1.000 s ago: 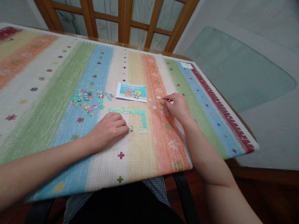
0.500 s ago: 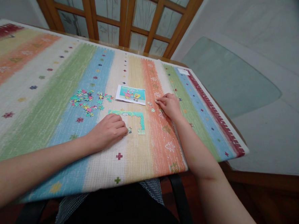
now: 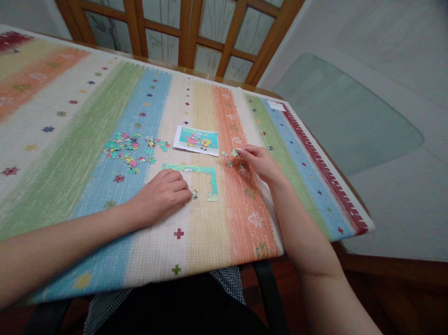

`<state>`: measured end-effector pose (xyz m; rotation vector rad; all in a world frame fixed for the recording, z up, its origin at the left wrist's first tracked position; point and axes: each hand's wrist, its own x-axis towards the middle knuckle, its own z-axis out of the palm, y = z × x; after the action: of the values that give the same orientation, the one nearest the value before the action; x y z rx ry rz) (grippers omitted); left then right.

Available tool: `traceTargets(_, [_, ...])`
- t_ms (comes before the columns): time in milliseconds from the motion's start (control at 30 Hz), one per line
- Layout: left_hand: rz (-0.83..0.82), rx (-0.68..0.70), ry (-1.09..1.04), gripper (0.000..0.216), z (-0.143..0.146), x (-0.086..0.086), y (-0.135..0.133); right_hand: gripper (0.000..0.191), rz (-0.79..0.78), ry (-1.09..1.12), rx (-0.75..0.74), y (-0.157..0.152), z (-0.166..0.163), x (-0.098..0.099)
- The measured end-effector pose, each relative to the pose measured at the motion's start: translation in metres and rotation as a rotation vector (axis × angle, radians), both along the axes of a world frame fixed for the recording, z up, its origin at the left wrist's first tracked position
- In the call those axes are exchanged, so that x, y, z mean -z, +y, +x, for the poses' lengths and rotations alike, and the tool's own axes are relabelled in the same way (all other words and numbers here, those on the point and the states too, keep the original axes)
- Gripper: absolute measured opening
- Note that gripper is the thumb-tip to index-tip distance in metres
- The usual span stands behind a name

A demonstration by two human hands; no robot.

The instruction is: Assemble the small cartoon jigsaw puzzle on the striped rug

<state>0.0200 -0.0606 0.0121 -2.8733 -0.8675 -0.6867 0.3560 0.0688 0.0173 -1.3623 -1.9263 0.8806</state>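
Observation:
My right hand [image 3: 259, 160] pinches a small pale green puzzle piece [image 3: 234, 152] between thumb and fingers, just above the orange stripe of the cloth. A couple of loose pieces [image 3: 229, 164] lie beneath and beside it. My left hand [image 3: 168, 191] rests with curled fingers over the left side of a partly joined puzzle border [image 3: 212, 178]; whatever its fingertips hold is hidden. Close to those fingertips lies a small loose piece [image 3: 195, 194]. Behind the border sits a printed picture card [image 3: 198, 140] with cartoon figures on a turquoise ground.
A heap of mixed puzzle pieces [image 3: 123, 146] is spread on the blue stripe to the left of the card. The striped tablecloth [image 3: 220, 233] covers the table. A white label [image 3: 276, 105] lies near the far right edge, and wooden glazed doors [image 3: 185, 28] stand behind.
My right hand has lifted a little off the cloth, and a pale green piece now shows in its fingertips. My left hand has stayed in place.

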Motion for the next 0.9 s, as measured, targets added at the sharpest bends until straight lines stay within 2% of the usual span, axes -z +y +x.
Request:
traceTargets(100, [0.015,-0.004,0.035,0.022,-0.001,0.000,0.000,0.051,-0.033,0.026,-0.114,-0.013,-0.010,-0.009])
traceTargets(200, [0.030,-0.007,0.042,0.021,-0.001,-0.001,0.000,0.040,0.059,-0.046,-0.287,-0.027,-0.023,-0.017])
traceTargets(367, [0.043,-0.023,0.043,0.021,0.000,-0.003,-0.002,0.022,0.102,-0.215,-0.502,-0.056,-0.049,-0.021])
traceTargets(433, [0.047,-0.027,0.053,0.020,0.001,-0.003,-0.002,0.016,0.143,-0.280,-0.515,-0.066,-0.059,-0.021])
traceTargets(567, [0.051,-0.008,0.080,0.018,0.000,-0.004,-0.001,0.015,0.181,-0.388,-0.504,-0.080,-0.071,-0.018])
traceTargets(900, [0.053,0.026,0.047,0.014,-0.003,-0.004,-0.001,0.016,0.202,-0.469,-0.438,-0.087,-0.080,-0.015])
